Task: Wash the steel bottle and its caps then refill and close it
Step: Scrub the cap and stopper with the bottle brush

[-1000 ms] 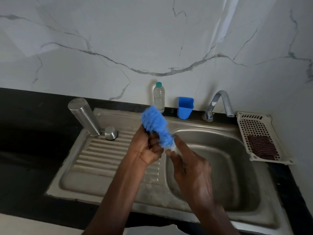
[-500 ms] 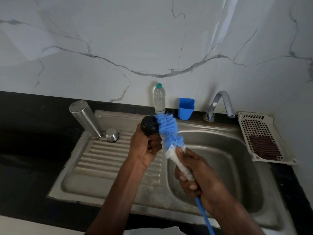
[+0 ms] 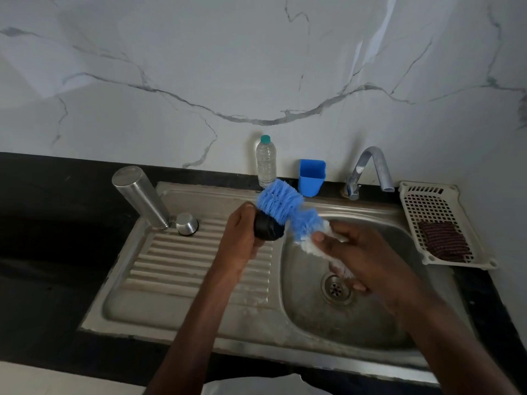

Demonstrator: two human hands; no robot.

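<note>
Since half a second ago your brush (image 3: pixel 288 213) swung back across the black cap (image 3: pixel 268 228). Left hand (image 3: pixel 242 238) grips the cap mid-frame; right hand (image 3: pixel 362 260) fingers wrap the bristle base. Bottle (image 3: pixel 141 196) stands upper left. A wet cap could slip into the sink (image 3: pixel 370 323).

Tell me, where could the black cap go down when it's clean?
The ribbed draining board is bare in front of the steel bottle and small steel cap, left of the left hand holding the black cap. The basin around the drain is free too. The back ledge is crowded.
</note>
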